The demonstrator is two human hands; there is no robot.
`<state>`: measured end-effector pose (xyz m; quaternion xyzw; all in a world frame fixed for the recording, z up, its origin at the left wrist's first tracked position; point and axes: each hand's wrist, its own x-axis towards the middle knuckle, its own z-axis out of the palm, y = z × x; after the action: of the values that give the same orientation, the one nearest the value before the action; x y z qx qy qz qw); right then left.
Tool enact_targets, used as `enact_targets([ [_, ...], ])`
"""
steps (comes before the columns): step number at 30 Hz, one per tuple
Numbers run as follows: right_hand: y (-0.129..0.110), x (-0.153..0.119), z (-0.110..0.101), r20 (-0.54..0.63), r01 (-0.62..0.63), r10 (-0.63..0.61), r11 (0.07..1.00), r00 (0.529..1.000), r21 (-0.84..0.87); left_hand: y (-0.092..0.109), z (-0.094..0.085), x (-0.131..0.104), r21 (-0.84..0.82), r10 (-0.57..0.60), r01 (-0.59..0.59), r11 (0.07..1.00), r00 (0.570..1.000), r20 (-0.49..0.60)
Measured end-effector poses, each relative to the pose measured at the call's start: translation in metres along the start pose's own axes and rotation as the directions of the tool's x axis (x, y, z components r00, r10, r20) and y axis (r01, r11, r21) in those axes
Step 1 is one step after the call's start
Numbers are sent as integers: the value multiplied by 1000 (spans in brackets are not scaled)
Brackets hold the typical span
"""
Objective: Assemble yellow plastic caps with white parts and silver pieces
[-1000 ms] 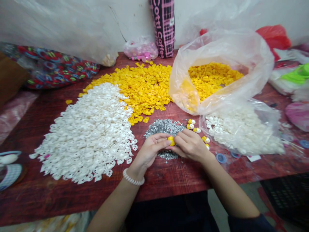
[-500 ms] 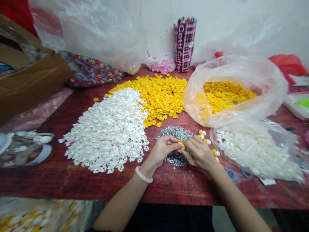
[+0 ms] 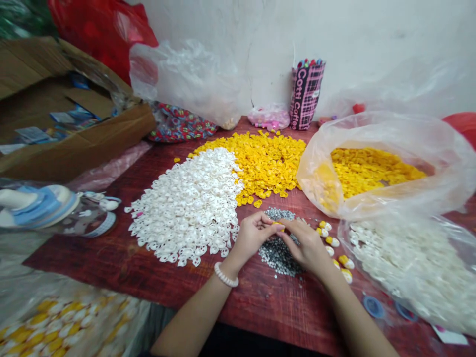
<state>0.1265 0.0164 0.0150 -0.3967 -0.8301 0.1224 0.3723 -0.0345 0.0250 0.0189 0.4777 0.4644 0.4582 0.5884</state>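
Note:
My left hand, with a pale coiled band on the wrist, pinches a small yellow plastic piece between thumb and fingertips. Against the same piece close the fingertips of my right hand, partly hiding it. Under both hands lies a heap of small grey discs. Left of them spreads a big pile of white plastic pieces. Behind that is a pile of yellow plastic pieces. Several joined yellow-and-white pieces lie right of my right hand.
An open clear bag of yellow pieces and a bag of white pieces stand right. At left are a cardboard box and a cup. A bag of yellow-and-white pieces sits below the table edge. Blue rings lie near right.
The view has swung left and tilted, so the box and the lower bag show more. Both hands stay together at the yellow piece, which is now more covered by the fingers.

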Motion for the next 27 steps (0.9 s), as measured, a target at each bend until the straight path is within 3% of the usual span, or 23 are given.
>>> enact_targets([
  [4,3,-10,-1,-27,-9,12,994,1000,109,2,6,-6,121,30,-36,992,998,54],
  [7,5,-12,-4,27,-190,190,943,981,272,7,-3,-5,262,99,-134,956,985,143],
  [9,9,-12,-6,58,-331,339,845,939,420,13,-21,0,412,154,-204,888,977,150],
  [10,12,-12,-7,57,-372,397,786,916,494,16,-33,3,551,220,-216,806,974,60],
  [11,15,-12,-8,51,-393,443,729,895,561,19,-45,7,724,305,-181,665,951,-43],
  [13,20,-12,-10,29,-396,502,643,864,656,21,-67,16,948,420,-54,312,903,-87],
  [15,20,-12,-12,41,-415,539,594,841,689,19,-81,25,998,395,41,54,917,-59],
  [18,16,-11,-13,111,-465,539,582,835,667,11,-86,35,989,345,71,-134,939,-21],
  [23,13,-9,-9,71,-463,527,665,847,586,7,-80,43,982,315,70,-175,949,-12],
  [27,18,-10,-6,68,-464,529,667,846,583,15,-81,43,999,302,44,-28,953,-33],
])
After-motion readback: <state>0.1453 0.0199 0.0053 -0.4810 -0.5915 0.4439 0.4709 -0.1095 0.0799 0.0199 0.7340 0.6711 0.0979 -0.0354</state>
